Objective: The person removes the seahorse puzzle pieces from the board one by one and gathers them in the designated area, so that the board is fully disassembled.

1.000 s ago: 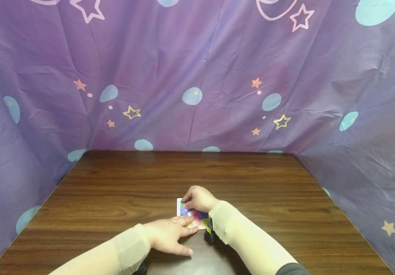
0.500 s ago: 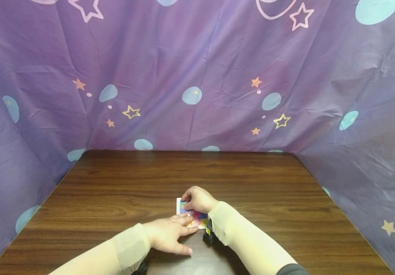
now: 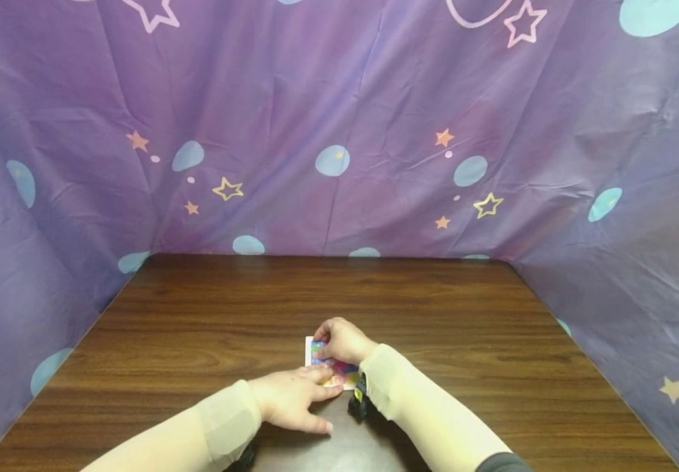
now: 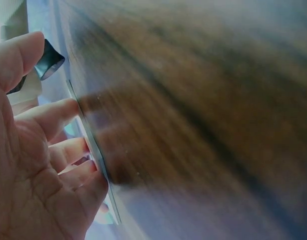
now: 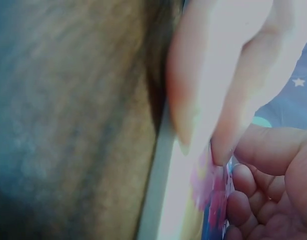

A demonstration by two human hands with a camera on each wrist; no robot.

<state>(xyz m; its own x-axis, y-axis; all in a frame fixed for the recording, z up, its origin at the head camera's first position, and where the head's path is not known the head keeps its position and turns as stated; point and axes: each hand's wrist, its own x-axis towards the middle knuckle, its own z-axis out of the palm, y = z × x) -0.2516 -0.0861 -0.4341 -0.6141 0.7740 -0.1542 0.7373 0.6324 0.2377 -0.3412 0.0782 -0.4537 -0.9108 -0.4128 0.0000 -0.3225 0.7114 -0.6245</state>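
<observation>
A small flat board (image 3: 308,353) with a white border and a bright blue, pink and yellow picture (image 3: 348,378) lies on the table. My left hand (image 3: 288,398) is spread over its near left part, fingers straight and pressing on it, thumb on the bare wood. Past it, my right hand (image 3: 344,342) curls over the far left part, thumb and forefinger tips together on the blue area. The right wrist view shows the board's pale edge (image 5: 161,200) under the left fingers (image 5: 208,90), with the right fingers (image 5: 241,205) bent against the picture; whether they pinch a loose piece I cannot tell.
The brown wood-grain table (image 3: 209,295) reaches back to a purple curtain (image 3: 286,131) with stars and blue ovals, which also hangs on both sides. A black wrist camera (image 3: 358,401) sits under the right wrist, close to the board's near right corner.
Both hands keep almost the same place on the board. The head view has tilted down very slightly.
</observation>
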